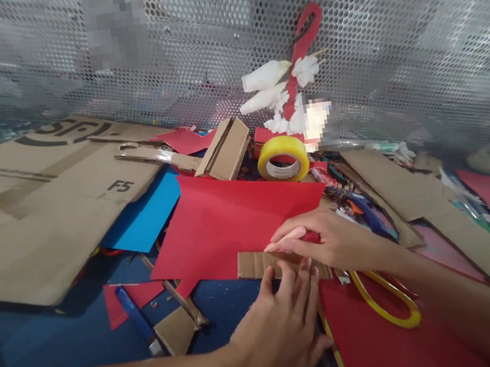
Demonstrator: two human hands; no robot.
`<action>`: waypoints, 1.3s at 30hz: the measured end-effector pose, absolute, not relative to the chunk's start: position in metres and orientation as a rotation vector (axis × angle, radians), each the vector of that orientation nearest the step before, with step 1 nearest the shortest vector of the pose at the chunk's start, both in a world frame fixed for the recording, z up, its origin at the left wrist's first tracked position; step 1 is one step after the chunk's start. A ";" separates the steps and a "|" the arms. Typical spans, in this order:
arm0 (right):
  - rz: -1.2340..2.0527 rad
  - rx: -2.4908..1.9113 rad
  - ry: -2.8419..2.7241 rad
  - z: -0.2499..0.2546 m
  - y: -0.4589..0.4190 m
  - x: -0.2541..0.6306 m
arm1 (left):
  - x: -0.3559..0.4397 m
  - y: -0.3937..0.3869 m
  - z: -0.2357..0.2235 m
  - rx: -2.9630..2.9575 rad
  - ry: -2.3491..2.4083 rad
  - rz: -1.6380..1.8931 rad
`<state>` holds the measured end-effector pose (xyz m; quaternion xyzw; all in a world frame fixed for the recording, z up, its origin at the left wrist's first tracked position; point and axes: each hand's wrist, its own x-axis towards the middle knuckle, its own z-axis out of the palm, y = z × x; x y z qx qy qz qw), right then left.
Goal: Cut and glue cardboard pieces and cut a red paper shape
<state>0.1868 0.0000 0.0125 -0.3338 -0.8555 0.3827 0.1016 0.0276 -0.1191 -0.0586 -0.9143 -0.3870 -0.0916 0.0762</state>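
Note:
A small corrugated cardboard strip (251, 264) lies at the lower edge of a red paper sheet (226, 216). My left hand (280, 318) rests with its fingers stretched and slightly apart, tips pressing on the strip's near edge. Over the strip's right part, my right hand (326, 239) is closed in a pinch, its fingertips close to the cardboard. A bit of red shows between its thumb and fingers, but I cannot make out what that is. Yellow-handled scissors (392, 302) lie beneath my right wrist, on another red sheet (376, 341).
A large flattened carton (50, 223) covers the left, overlapping blue paper (146, 212). A blue cutter (137, 320) lies at front left. Behind stand a yellow tape roll (286, 148), a folded cardboard piece (224, 150) and a perforated metal screen (202, 43). Cardboard scraps (451, 221) spread rightward.

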 end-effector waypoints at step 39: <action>1.152 -0.844 -2.512 0.010 0.003 0.143 | 0.028 -0.117 -0.057 -2.726 -1.110 -0.254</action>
